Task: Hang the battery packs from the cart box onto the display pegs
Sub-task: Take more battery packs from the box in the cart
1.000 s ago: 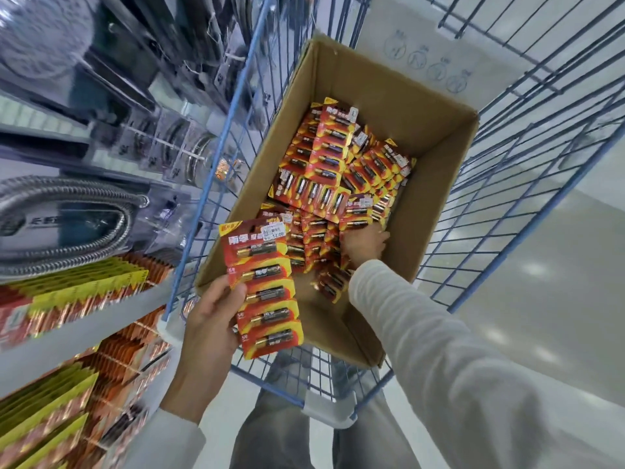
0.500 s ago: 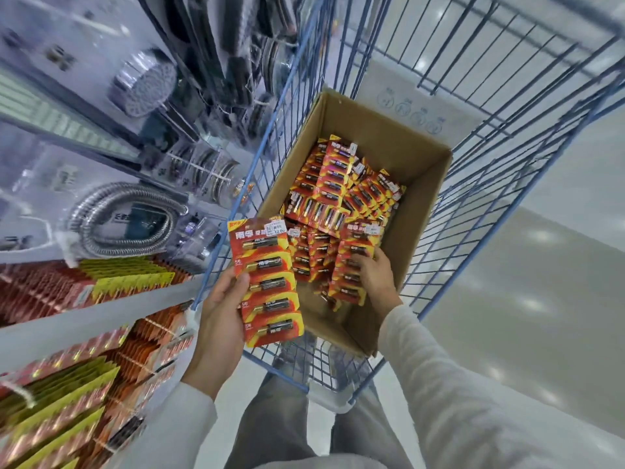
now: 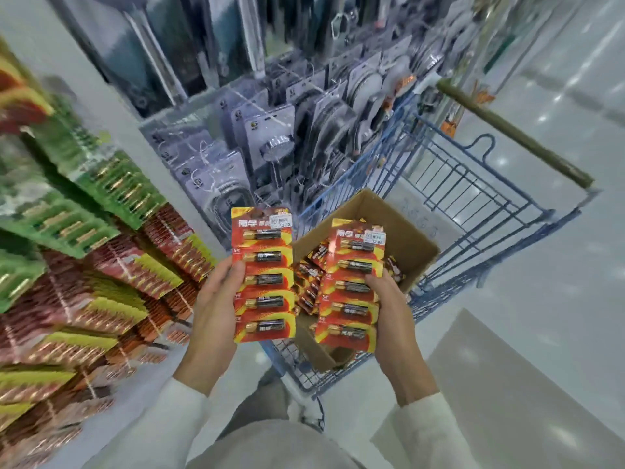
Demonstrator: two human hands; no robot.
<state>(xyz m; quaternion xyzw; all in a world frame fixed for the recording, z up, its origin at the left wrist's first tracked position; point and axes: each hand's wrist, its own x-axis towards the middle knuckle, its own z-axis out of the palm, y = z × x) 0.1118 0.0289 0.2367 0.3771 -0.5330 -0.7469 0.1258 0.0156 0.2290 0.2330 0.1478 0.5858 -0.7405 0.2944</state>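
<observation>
Over the cardboard box (image 3: 406,245) in the blue cart (image 3: 473,198), the left hand (image 3: 213,309) clamps its fingers (image 3: 233,275) on one red battery strip (image 3: 263,275) and the right hand (image 3: 395,319) grips a stack of strips (image 3: 351,289), best carried left to the battery display (image 3: 101,299) and hung one at a time, top edge level.

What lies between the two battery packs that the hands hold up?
In the head view, the gap between the left pack and the right stack shows the cardboard box below, with loose battery packs in it.
</observation>
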